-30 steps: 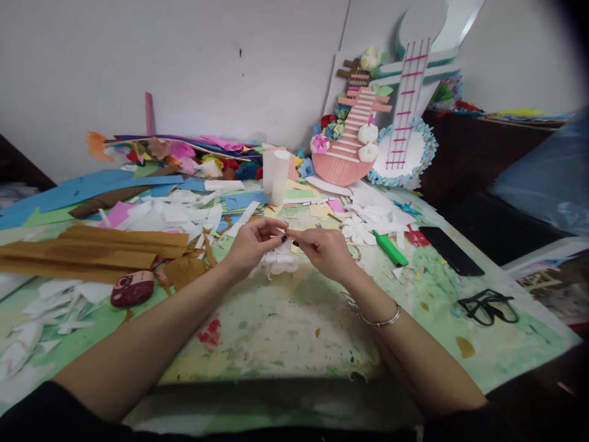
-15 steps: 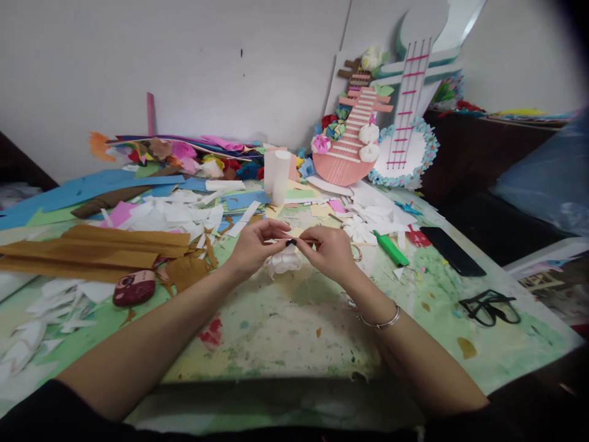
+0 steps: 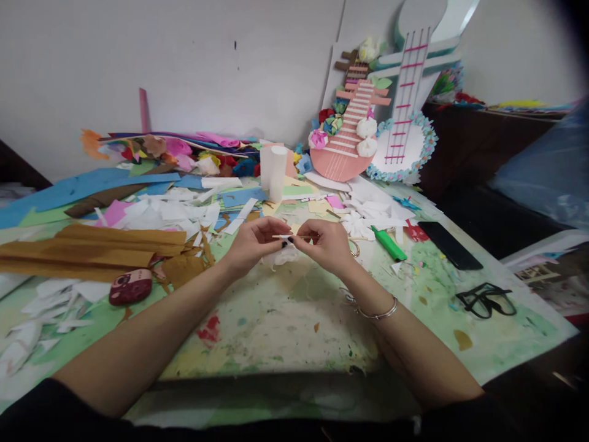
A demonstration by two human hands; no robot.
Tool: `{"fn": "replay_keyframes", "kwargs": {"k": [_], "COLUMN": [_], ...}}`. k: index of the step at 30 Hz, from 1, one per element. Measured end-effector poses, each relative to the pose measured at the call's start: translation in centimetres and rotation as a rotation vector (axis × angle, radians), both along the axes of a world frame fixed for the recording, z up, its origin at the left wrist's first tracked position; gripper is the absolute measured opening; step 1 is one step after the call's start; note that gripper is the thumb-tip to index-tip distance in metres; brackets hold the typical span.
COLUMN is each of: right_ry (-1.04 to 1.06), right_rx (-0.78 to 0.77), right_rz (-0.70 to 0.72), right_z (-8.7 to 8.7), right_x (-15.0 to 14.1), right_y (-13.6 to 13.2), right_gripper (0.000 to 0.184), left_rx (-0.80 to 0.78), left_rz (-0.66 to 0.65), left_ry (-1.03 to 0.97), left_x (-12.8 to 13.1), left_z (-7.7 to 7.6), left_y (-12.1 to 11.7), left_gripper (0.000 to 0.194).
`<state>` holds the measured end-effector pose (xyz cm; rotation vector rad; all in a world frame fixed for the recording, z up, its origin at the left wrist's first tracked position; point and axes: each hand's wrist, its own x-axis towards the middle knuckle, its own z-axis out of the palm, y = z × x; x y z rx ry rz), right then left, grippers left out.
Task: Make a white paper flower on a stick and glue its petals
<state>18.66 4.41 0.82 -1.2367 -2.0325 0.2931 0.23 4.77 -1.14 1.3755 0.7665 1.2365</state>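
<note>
My left hand (image 3: 256, 244) and my right hand (image 3: 326, 244) meet at the tips above the middle of the table. Between them runs a thin wooden stick (image 3: 277, 237), lying level, with a small strip of white paper (image 3: 284, 237) around or against it. Both hands pinch at this stick with thumb and fingers; the paper is too small to make out fully. Just beneath the fingers sits a ruffled white paper piece (image 3: 280, 255), partly hidden by the hands. It looks like a paper flower, and whether it touches them I cannot tell.
Brown crepe paper (image 3: 92, 252), a maroon case (image 3: 130, 286) and white scraps (image 3: 165, 212) lie left. White rolls (image 3: 277, 175) stand behind. On the right are a green marker (image 3: 389, 244), a phone (image 3: 450, 245) and glasses (image 3: 486, 301). Paper instruments (image 3: 350, 141) lean at the wall.
The stick and the white strip on it show more clearly between my fingertips. My fingers have shifted slightly, and the whole view has moved a little.
</note>
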Motion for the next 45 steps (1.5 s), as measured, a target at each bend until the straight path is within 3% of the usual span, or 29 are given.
{"fn": "replay_keyframes", "kwargs": {"k": [8,16,22,28,38,45], "right_ry": [0.026,0.047,-0.043,-0.149,0.025,0.038], "right_rx": [-0.013,0.005,0.009,-0.068,-0.15,-0.153], "right_rz": [0.027,0.029,0.074,0.093,0.055,0.007], "right_z": [-0.48,-0.39,-0.32,-0.06,-0.39,-0.3], "right_x": [0.15,0.02,0.23,0.31,0.24,0.23], "right_y": [0.4,0.08,0.37,0.46,0.74,0.6], "right_gripper": [0.02,0.021,0.021,0.035,0.027,0.025], "left_rx": [-0.045,-0.069,-0.057,-0.039,-0.051,-0.099], "left_rz": [0.105,0.103,0.157,0.131,0.095,0.072], "left_ry": [0.101,0.103,0.114,0.106,0.109,0.093], "left_x": [-0.03,-0.18,-0.24,-0.33,-0.32,-0.52], "left_z": [-0.22,0.06,0.29,0.21,0.66,0.39], "left_y": [-0.05,-0.01,-0.06,-0.17,-0.39,-0.12], "left_gripper": [0.031,0.029,0.032,0.03,0.028,0.029]}}
